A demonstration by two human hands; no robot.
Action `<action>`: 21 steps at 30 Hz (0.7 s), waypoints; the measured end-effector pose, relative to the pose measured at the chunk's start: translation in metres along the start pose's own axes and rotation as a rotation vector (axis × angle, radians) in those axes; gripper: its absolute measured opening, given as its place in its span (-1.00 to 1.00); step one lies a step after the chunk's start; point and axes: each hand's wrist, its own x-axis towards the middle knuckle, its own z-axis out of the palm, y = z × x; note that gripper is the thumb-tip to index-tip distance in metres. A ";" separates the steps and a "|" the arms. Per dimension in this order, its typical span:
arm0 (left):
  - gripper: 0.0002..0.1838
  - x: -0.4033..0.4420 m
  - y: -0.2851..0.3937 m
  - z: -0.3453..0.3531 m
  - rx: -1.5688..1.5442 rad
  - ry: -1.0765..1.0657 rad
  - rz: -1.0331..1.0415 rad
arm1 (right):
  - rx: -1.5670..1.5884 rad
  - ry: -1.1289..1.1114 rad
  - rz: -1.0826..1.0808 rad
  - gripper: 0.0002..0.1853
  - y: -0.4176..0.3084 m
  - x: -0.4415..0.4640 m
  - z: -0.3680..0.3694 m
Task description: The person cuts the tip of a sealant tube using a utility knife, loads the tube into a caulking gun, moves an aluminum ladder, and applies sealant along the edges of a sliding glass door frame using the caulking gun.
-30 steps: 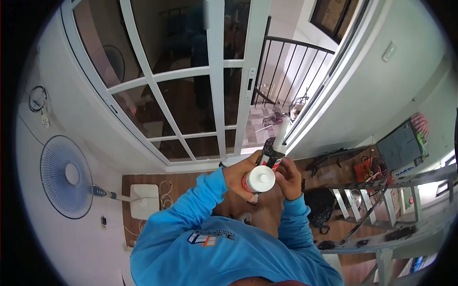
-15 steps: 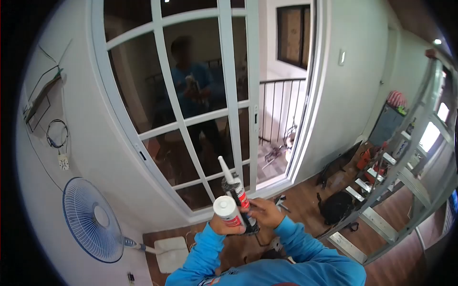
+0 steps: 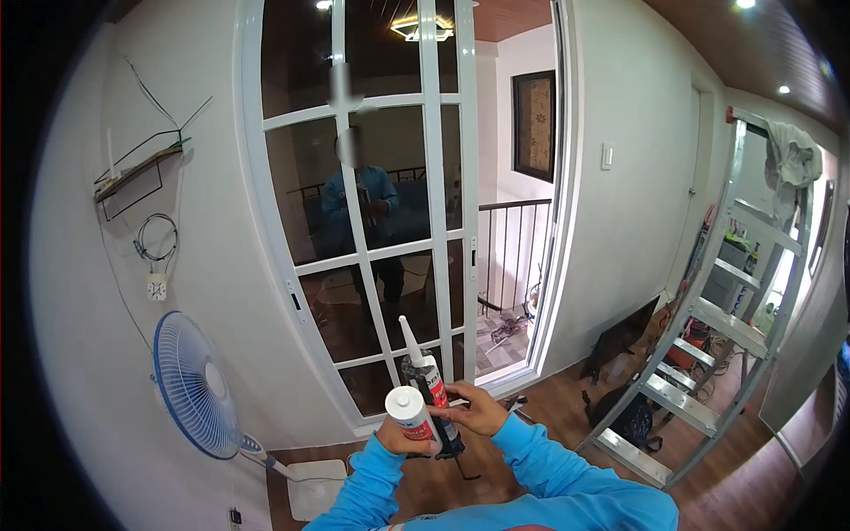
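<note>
In front of my chest, my left hand [image 3: 395,439] is wrapped round a white sealant cartridge [image 3: 406,409] with a red label, its capped end up. Right beside it stands a caulking gun [image 3: 454,442] loaded with a second cartridge [image 3: 436,382], also red-labelled. Its long white nozzle [image 3: 409,338] points up toward the glass door. My right hand [image 3: 475,410] grips the side of the loaded gun, fingers bent against the cartridge. Most of the gun's handle is hidden below my hands.
Ahead is a white-framed sliding glass door [image 3: 431,239], open on its right onto a railing [image 3: 516,205]. A blue-rimmed fan [image 3: 197,385] stands at left. At right are an aluminium stepladder [image 3: 691,403], a black bag [image 3: 630,416] and a dark panel [image 3: 622,338] against the wall.
My view has tilted up, showing more ceiling and the ladder's top. Both hands still hold the cartridge and caulking gun, which sit slightly lower in view.
</note>
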 end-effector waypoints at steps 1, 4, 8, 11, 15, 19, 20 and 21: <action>-0.36 -0.002 0.003 0.008 0.034 0.012 -0.010 | 0.018 0.010 -0.008 -0.46 -0.008 -0.010 0.000; -0.36 -0.005 0.020 0.051 0.021 0.046 0.015 | -0.077 0.017 -0.094 -0.50 -0.009 -0.045 -0.014; -0.32 -0.016 0.012 0.109 0.047 0.106 -0.103 | 0.006 0.147 -0.093 -0.45 0.009 -0.111 -0.037; -0.25 -0.016 0.002 0.157 0.188 0.151 0.098 | 0.304 0.254 0.027 -0.33 0.030 -0.166 -0.059; -0.20 -0.021 0.023 0.215 0.171 0.145 -0.019 | 0.509 0.278 -0.051 -0.19 -0.005 -0.220 -0.071; 0.01 -0.023 0.034 0.251 0.293 0.113 0.011 | 0.399 0.242 -0.074 -0.16 -0.038 -0.242 -0.090; 0.06 -0.026 0.037 0.262 0.213 0.160 -0.019 | 0.358 0.229 -0.015 -0.18 -0.036 -0.248 -0.097; -0.04 -0.029 0.037 0.268 0.176 0.205 -0.049 | 0.371 0.282 -0.037 -0.19 -0.040 -0.251 -0.104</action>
